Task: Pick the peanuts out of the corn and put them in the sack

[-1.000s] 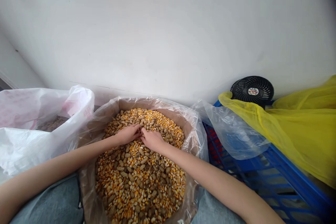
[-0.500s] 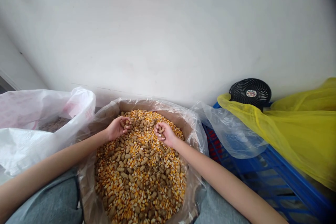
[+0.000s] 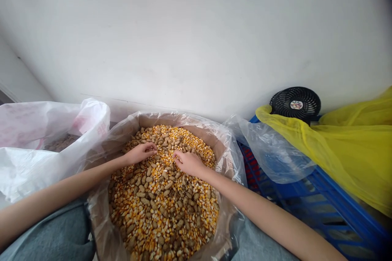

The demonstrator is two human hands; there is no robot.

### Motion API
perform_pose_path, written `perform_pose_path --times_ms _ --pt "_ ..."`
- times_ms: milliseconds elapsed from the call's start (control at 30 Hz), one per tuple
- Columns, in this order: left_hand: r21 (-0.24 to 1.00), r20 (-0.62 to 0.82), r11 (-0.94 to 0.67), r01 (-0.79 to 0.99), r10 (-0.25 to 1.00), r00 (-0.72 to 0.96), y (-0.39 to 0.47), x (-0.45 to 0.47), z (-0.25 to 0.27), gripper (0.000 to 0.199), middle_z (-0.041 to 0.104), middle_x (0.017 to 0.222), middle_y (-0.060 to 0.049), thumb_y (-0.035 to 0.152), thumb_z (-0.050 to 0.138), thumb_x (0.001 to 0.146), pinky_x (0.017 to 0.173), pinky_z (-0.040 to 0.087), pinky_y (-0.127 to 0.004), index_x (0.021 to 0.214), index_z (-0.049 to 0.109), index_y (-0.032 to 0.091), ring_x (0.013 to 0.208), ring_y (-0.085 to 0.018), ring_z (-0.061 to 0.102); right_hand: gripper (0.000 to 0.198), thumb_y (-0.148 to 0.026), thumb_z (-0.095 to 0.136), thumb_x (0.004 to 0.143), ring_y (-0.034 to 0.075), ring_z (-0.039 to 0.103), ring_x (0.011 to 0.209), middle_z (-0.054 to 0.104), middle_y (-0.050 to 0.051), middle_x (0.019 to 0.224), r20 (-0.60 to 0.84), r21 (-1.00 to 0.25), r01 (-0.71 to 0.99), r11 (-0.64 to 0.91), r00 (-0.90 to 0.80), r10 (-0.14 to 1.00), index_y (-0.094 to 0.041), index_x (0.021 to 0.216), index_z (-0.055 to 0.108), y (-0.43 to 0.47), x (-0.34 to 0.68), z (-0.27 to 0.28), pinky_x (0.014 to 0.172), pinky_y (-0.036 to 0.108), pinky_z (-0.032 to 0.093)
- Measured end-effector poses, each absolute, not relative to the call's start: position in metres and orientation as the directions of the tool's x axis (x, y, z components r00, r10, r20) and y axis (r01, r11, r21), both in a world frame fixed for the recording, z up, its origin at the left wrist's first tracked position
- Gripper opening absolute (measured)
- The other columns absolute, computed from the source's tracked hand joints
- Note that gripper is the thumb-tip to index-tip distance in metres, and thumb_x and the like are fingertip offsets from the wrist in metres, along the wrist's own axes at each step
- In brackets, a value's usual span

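Smooth yellow-and-white corn kernels [image 3: 141, 222] and rough, waisted peanuts [image 3: 168, 185] are lying mixed inside the brown container [image 3: 232, 155], whose crinkled clear lining is glistening around its rim. Over the container's far half, the left hand [image 3: 142, 153] is holding its fingers half-curled, and the right hand [image 3: 190, 162], just apart from it, is bending its fingers inward, back upward. Whether either is gripping a peanut or touching the kernels, I cannot tell; the palms are facing away. Left of the container, a white sack [image 3: 94, 118] is hiding most of its dim contents; right of it, yellow mesh [image 3: 352, 159] is running out of view.
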State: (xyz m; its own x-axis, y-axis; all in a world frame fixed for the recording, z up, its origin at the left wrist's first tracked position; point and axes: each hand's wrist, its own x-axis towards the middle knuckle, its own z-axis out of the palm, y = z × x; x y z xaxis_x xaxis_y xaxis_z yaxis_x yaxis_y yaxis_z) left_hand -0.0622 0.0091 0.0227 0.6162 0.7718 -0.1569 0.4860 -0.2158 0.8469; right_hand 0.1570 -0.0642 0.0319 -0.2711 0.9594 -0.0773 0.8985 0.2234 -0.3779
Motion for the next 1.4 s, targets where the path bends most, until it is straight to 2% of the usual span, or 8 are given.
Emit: perform_pose_path --times_ms 167,433,533,633,767,867,1067,1400 --pt "0.528 -0.116 -0.560 0.639 0.697 0.707 0.007 -0.064 0.020 0.032 0.058 0.072 0.000 0.047 0.041 0.074 0.056 0.031 -0.021 0.090 0.056 0.024 0.062 -0.013 0.051 0.029 -0.023 0.034 0.077 0.019 0.057 0.069 0.062 0.007 0.079 -0.156 -0.052 0.941 0.333 -0.337 0.928 -0.022 0.104 0.046 -0.069 0.155 0.032 0.058 0.027 0.036" --pt "0.423 -0.102 -0.624 0.657 0.687 0.719 0.004 -0.062 0.014 0.031 0.061 0.087 -0.001 0.047 0.038 0.075 0.060 0.032 -0.022 0.093 0.053 0.026 0.073 -0.017 0.054 0.025 -0.022 0.031 0.080 0.019 0.057 0.068 0.062 0.009 0.075 -0.201 0.026 0.938 0.346 -0.334 0.921 -0.020 0.101 0.045 -0.069 0.153 0.028 0.057 0.026 0.037" --pt "0.495 -0.083 -0.568 0.658 0.723 0.686 0.005 -0.062 0.012 0.030 0.057 0.071 -0.001 0.047 0.039 0.074 0.054 0.031 -0.021 0.085 0.053 0.022 0.062 -0.014 0.050 0.021 -0.025 0.034 0.080 0.018 0.055 0.064 0.059 0.007 0.071 -0.146 -0.088 0.951 0.297 -0.307 0.941 -0.020 0.096 0.046 -0.069 0.155 0.025 0.057 0.026 0.035" --pt "0.727 -0.108 -0.391 0.564 0.747 0.656 0.006 -0.061 0.014 0.030 0.047 0.057 0.002 0.048 0.042 0.071 0.047 0.029 -0.020 0.077 0.050 0.019 0.051 -0.010 0.042 0.013 -0.028 0.038 0.077 0.012 0.048 0.055 0.052 0.001 0.061 -0.101 -0.439 0.891 0.120 -0.181 0.978 -0.020 0.084 0.046 -0.066 0.156 0.024 0.051 0.023 0.031" --pt "0.956 -0.282 0.169 0.239 0.749 0.599 0.010 -0.062 0.023 0.028 0.031 0.048 0.006 0.045 0.041 0.071 0.033 0.019 -0.017 0.067 0.039 0.018 0.038 -0.006 0.028 0.012 -0.032 0.043 0.072 0.006 0.031 0.040 0.033 -0.007 0.049 -0.387 -0.916 0.184 -0.357 -0.165 0.907 -0.020 0.074 0.039 -0.059 0.159 0.025 0.038 0.017 0.019" --pt "0.883 -0.329 0.465 -0.061 0.707 0.625 0.014 -0.065 0.031 0.021 0.026 0.050 0.005 0.036 0.036 0.071 0.030 0.018 -0.016 0.061 0.034 0.018 0.038 -0.007 0.028 0.016 -0.033 0.044 0.068 0.005 0.024 0.037 0.026 -0.008 0.045 -0.464 -0.799 -0.252 -0.546 -0.318 0.827 -0.020 0.068 0.035 -0.054 0.162 0.026 0.035 0.016 0.010" --pt "0.753 -0.266 0.576 -0.319 0.709 0.653 0.019 -0.072 0.036 0.014 0.032 0.052 0.003 0.031 0.036 0.068 0.030 0.024 -0.017 0.069 0.042 0.018 0.043 -0.010 0.037 0.014 -0.031 0.040 0.066 0.005 0.031 0.039 0.036 -0.006 0.050 -0.414 -0.737 -0.376 -0.562 -0.406 0.815 -0.018 0.069 0.042 -0.052 0.167 0.030 0.033 0.016 0.011" --pt "0.897 -0.372 0.441 0.013 0.740 0.560 0.010 -0.066 0.032 0.024 0.046 0.072 0.002 0.034 0.055 0.067 0.033 0.019 -0.014 0.083 0.054 0.016 0.045 -0.003 0.036 0.039 -0.049 0.050 0.067 0.004 0.028 0.037 0.034 -0.006 0.047 -0.437 -0.896 0.044 -0.442 -0.268 0.859 -0.016 0.053 0.035 -0.061 0.154 0.022 0.033 0.016 0.013"
